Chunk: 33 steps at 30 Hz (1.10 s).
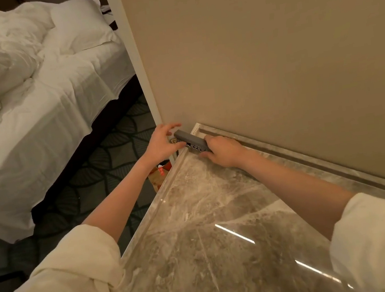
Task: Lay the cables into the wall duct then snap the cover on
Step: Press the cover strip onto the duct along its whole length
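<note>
A short grey slotted cable duct [190, 140] lies at the far left corner of the marble counter [210, 217], close to the beige wall [259, 51]. My right hand [224, 151] grips its near end, fingers curled over the piece. My left hand [164, 141] reaches in from beyond the counter's left edge, thumb and fingers touching the duct's far end. A row of slots shows along the duct's side. No cables are visible, and I cannot tell whether a cover sits on it.
A marble backsplash ledge [310, 159] runs along the wall's foot. A white wall trim [133, 55] borders the wall corner. To the left stands a bed [34, 105] with rumpled white sheets over patterned carpet [105, 162]. A paper bag [159, 174] sits beside the counter.
</note>
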Motion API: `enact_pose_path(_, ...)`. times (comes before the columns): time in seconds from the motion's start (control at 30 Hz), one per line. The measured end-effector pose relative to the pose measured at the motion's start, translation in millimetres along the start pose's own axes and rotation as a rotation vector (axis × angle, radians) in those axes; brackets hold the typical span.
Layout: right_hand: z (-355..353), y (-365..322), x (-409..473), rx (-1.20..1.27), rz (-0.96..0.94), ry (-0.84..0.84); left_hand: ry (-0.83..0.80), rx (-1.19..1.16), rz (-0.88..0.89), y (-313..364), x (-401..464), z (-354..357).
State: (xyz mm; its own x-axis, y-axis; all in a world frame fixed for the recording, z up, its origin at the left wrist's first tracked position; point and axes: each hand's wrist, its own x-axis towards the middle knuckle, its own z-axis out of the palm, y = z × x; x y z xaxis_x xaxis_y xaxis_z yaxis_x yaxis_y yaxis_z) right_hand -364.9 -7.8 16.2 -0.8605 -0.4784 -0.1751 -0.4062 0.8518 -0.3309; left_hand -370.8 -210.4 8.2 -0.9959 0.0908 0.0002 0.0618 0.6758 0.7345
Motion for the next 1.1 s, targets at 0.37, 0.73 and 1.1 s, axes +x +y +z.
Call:
enact_pose_path(0.37, 14.9, -0.5, -7.5, -0.214, -0.083, 0.147, -0.087, 0.637, 0.572, 0.8, 0.1, -4.0)
enact_pose_path(0.73, 3.5, 6.4, -2.9, -0.051, -0.089, 0.071, -0.050, 0.184, 0.196, -12.0, 7.4, -16.4)
enact_pose_path(1.1, -5.0, -1.2, 4.6, 0.508, 0.120, 0.094, -0.291, -0.236, -0.159, -10.2, 13.1, -11.7)
